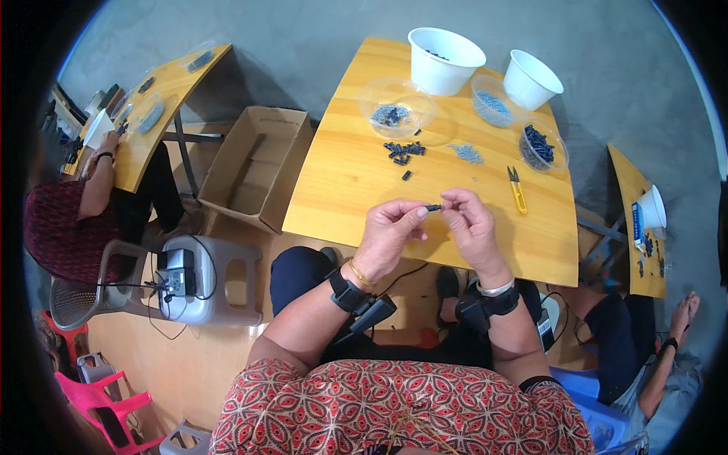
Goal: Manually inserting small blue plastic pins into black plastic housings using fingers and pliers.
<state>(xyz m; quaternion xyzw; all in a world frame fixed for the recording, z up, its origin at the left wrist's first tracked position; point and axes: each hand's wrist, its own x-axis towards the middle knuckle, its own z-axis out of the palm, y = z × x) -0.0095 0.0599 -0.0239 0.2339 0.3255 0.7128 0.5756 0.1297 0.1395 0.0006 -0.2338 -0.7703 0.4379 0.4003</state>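
Over the near edge of the wooden table [326, 199], my left hand [390, 231] pinches a small black plastic part [433, 208] between thumb and forefinger. My right hand [474, 227] is at the part's right end, thumb and forefinger bent closed; whatever they hold is too small to make out. Beyond my hands lies a loose pile of black plastic parts [402, 152], with one piece [407, 175] apart from it. Right of that pile are tiny grey pieces [466, 154]. Yellow-handled thread snips [518, 193] lie to the right of my hands.
Clear tubs hold mixed parts [390, 115], blue-grey pieces [493, 108] and dark parts [539, 144]. Two white buckets [447, 64] [533, 80] stand at the back. A cardboard box [254, 163] is left of the table. People sit at tables on both sides.
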